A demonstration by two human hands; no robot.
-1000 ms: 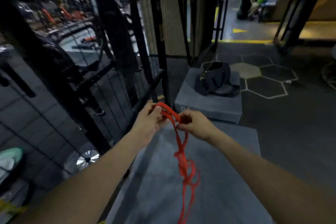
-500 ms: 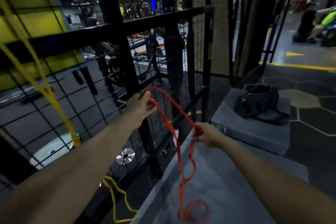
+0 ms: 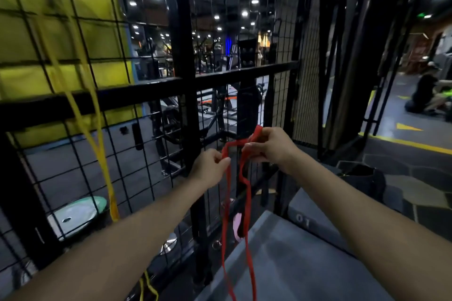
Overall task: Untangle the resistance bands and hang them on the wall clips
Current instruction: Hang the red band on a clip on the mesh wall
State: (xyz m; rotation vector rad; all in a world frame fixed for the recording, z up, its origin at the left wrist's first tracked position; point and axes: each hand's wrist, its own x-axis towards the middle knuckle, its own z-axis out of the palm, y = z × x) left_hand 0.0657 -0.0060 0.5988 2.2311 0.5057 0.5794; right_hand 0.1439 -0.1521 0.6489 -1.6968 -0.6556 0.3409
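Observation:
A red resistance band (image 3: 225,205) hangs in long strands from both my hands down past the frame's bottom edge. My left hand (image 3: 210,169) pinches one strand near its top. My right hand (image 3: 270,145) is a little higher and to the right, its fingers curled round the bunched top of the red band. A yellow resistance band (image 3: 97,144) hangs down the black wire mesh wall (image 3: 137,154) at the left; where it is fastened above is out of view. No wall clip is plainly visible.
A thick black post (image 3: 186,95) and a horizontal rail (image 3: 244,73) frame the mesh just behind my hands. Grey padded boxes (image 3: 293,259) lie below at the right, with a black bag (image 3: 364,176) on the farther one. Weight plates (image 3: 75,212) lie behind the mesh.
The view has tilted upward. My hands have come closer together and risen, my right hand now above my left, and the band's strands hang straighter with fewer loops visible.

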